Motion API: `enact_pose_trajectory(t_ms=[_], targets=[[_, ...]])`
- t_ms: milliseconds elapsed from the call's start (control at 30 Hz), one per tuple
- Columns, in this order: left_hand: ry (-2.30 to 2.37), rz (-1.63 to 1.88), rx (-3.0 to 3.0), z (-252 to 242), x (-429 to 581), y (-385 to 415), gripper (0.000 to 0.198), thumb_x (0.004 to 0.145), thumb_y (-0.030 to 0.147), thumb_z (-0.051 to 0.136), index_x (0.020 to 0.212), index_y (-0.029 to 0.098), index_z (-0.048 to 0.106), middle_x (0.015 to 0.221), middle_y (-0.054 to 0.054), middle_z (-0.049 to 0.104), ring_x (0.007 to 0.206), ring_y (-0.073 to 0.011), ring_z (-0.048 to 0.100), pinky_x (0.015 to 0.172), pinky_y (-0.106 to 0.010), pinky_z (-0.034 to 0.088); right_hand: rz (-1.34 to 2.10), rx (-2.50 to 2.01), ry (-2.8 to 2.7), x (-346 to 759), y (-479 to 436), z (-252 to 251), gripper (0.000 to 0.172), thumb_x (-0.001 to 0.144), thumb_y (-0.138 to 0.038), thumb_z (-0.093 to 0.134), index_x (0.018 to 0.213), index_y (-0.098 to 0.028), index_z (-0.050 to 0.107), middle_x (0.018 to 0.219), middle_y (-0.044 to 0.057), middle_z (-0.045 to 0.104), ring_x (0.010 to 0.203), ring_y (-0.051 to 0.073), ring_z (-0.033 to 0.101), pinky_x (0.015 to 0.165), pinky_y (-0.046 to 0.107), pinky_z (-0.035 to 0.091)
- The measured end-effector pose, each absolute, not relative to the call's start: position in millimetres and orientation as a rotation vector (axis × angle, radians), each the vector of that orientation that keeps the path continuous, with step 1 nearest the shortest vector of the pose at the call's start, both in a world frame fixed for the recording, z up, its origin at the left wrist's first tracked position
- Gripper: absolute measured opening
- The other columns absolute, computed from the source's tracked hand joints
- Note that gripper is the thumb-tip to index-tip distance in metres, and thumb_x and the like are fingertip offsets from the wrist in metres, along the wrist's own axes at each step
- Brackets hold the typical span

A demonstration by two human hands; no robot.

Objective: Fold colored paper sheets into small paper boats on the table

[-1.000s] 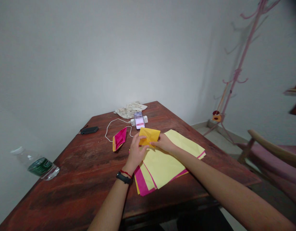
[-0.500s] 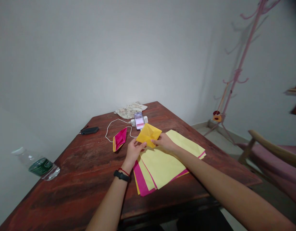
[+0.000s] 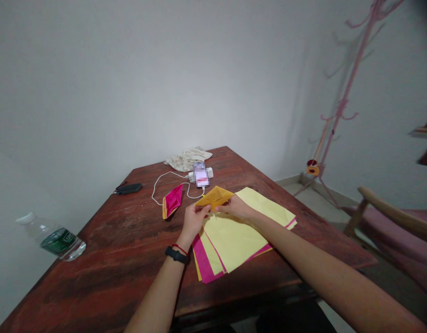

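A yellow folded paper is pinched between both hands, above the far end of a paper stack. My left hand grips its left side, thumb on the near face and fingers mostly hidden behind. My right hand holds the right side, its thumb by the lower middle. Beneath lies the stack of yellow and pink paper sheets, fanned a little at its left edge. To the left of my hands rests a pink and yellow folded paper piece on the wooden table.
Beyond my hands lies a phone with a lit screen, joined to a white cable by a white power strip. A cloth, a black power bank-like block and a water bottle also sit there. A wooden-armed chair stands right.
The yellow folded paper has tipped and flattened, its upper point now lower and its lower point drawn in. Both hands keep hold, with the right thumb shifted slightly left.
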State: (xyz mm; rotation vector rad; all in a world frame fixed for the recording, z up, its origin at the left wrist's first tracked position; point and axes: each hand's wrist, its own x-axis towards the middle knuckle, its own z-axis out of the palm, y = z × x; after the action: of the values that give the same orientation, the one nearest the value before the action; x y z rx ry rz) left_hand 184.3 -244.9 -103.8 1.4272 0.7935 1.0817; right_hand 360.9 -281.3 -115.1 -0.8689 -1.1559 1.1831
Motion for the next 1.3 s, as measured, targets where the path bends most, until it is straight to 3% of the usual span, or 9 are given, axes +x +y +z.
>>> enact_pose_trajectory(t_ms=[233, 600, 1300], targets=[[0.794, 1.119, 1.446, -103.0, 183.8, -243.9, 0.022, 0.069, 0.022, 0.078, 0.089, 0.014, 0.076, 0.086, -0.008, 0.079, 0.073, -0.0185, 0.072, 0.065, -0.027, 0.058, 1.209, -0.817, -1.233, 358.1, -284.8, -111.9, 0.05, 0.058, -0.025, 0.091, 0.104, -0.017, 0.073, 0.105, 0.009, 0.076, 0.092, 0.022, 0.07, 0.088, 0.04, 0.056], [0.805, 1.109, 1.458, -99.5, 184.2, -246.9, 0.019, 0.071, 0.023, 0.077, 0.088, 0.014, 0.074, 0.084, -0.007, 0.078, 0.07, -0.0186, 0.072, 0.063, -0.028, 0.058, 1.186, -0.859, -1.171, 359.8, -281.0, -118.9, 0.046, 0.058, -0.027, 0.091, 0.1, -0.018, 0.074, 0.102, 0.008, 0.076, 0.09, 0.023, 0.07, 0.092, 0.044, 0.054], [0.823, 1.109, 1.467, -99.9, 184.5, -246.0, 0.021, 0.071, 0.027, 0.078, 0.085, 0.012, 0.073, 0.076, -0.006, 0.076, 0.064, -0.0169, 0.07, 0.059, -0.026, 0.057, 1.18, -0.887, -1.244, 359.2, -283.1, -116.8, 0.046, 0.061, -0.033, 0.089, 0.1, -0.017, 0.072, 0.098, 0.007, 0.074, 0.085, 0.02, 0.067, 0.077, 0.035, 0.055]])
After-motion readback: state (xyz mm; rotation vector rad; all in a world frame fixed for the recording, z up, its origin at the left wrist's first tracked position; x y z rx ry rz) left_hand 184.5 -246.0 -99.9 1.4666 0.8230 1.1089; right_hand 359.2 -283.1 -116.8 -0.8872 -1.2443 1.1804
